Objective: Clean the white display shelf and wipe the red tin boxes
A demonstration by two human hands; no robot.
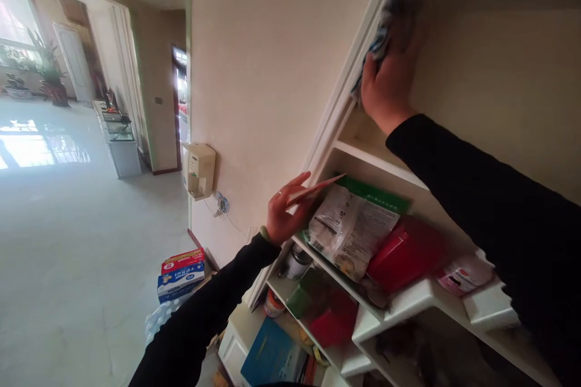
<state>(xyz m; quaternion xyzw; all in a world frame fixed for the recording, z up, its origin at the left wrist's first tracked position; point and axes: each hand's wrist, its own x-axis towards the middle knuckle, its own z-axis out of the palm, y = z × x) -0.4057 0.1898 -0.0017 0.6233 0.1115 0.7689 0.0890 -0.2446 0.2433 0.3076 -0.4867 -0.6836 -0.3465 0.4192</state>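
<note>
Head view: the right hand (pixel 388 81), upper right of the frame, is closed on a dark checked cloth (pixel 394 9) and presses it flat against the inner corner of the top recess of a white shelf unit (pixel 376 160). The left hand (pixel 284 213), at centre frame, pinches a thin red card (pixel 320 186) between thumb and fingers at the unit's left edge. Just right of the card, on the shelf below the cloth, lie a green-topped printed bag (pixel 351 227), a red container (pixel 406 251) touching it, and a pink packet (pixel 463 275). A tin (pixel 297 261) stands one shelf lower. Stacked cartons (pixel 181 272) sit on the floor, lower left.
</note>
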